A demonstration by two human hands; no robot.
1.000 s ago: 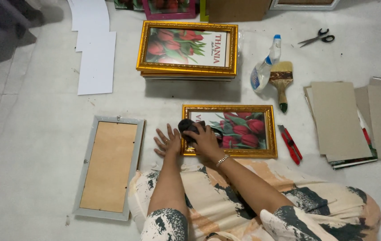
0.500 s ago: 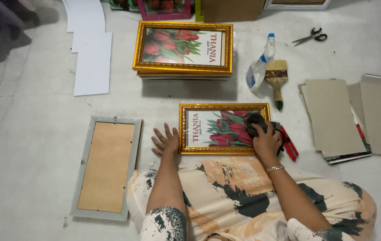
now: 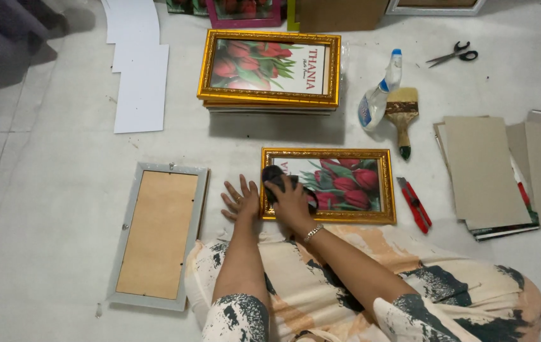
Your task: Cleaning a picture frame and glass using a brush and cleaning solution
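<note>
Head view, looking down: the right hand [image 3: 290,201] is curled over a dark cloth [image 3: 275,179], pressing it onto the glass at the left end of a gold-framed tulip picture [image 3: 346,183] lying flat on the pale floor [image 3: 49,183]. The left hand [image 3: 240,200] lies open, fingers spread and palm down, on the floor just outside the frame's left edge, holding nothing.

To the left, a grey frame [image 3: 156,237] lies face down with its brown backing up, a narrow strip of floor between it and the left hand. Just beyond the picture's right edge lies a red utility knife [image 3: 415,204], and further right sit stacked grey boards [image 3: 485,171]. Above the picture, across a band of bare floor, sits a stack of gold frames [image 3: 269,71]; a spray bottle [image 3: 379,94] and a paintbrush [image 3: 402,117] lie near its right side, scissors [image 3: 452,54] further off. White sheets [image 3: 138,76] lie at upper left.
</note>
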